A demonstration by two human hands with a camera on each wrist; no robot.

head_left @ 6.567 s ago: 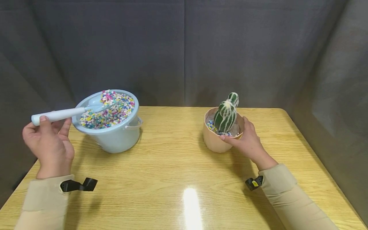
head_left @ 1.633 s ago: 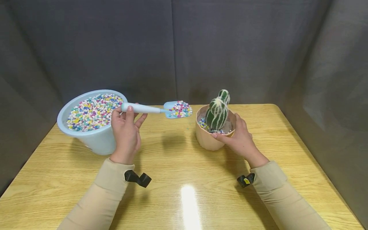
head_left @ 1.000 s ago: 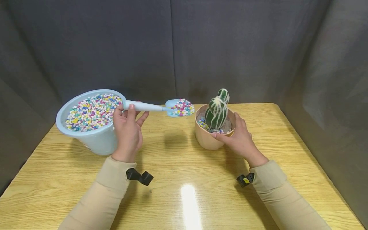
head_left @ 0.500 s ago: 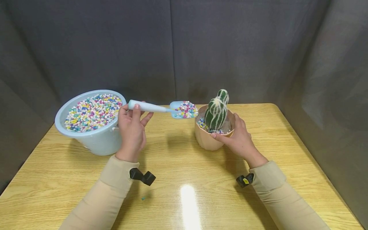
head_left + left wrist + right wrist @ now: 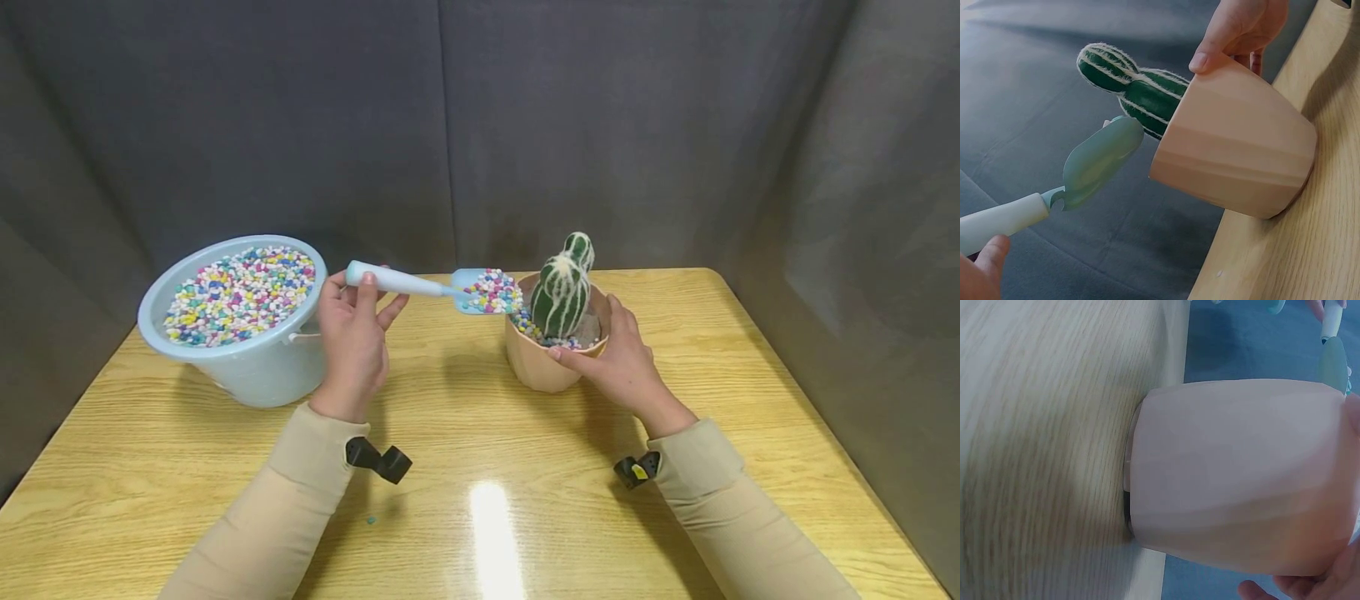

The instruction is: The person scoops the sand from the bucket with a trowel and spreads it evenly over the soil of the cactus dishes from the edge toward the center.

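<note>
My left hand [image 5: 354,337] pinches the white handle of a light blue trowel [image 5: 405,282] between thumb and fingers. Colourful pebbles [image 5: 495,292] heap on its blade, whose tip overlaps the left rim of a peach flowerpot [image 5: 543,367] in the head view. The left wrist view shows the blade [image 5: 1100,162] from beneath, beside the pot's opening. A green cactus with white stripes [image 5: 561,296] stands in the pot, with grey soil and some pebbles around its base. My right hand [image 5: 628,367] grips the pot's right side, thumb at the front rim; the pot sits upright on the table.
A light blue bucket [image 5: 255,367] full of colourful pebbles stands at the left, its handle hanging on the right side. One small teal pebble [image 5: 371,520] lies on the wooden table [image 5: 442,450] near the front. Dark curtains [image 5: 300,125] enclose the back and sides.
My left hand has carried the trowel, loaded with pebbles, rightward from the bucket to the pot's rim. A teal pebble has appeared on the table. My right hand has kept its grip on the pot.
</note>
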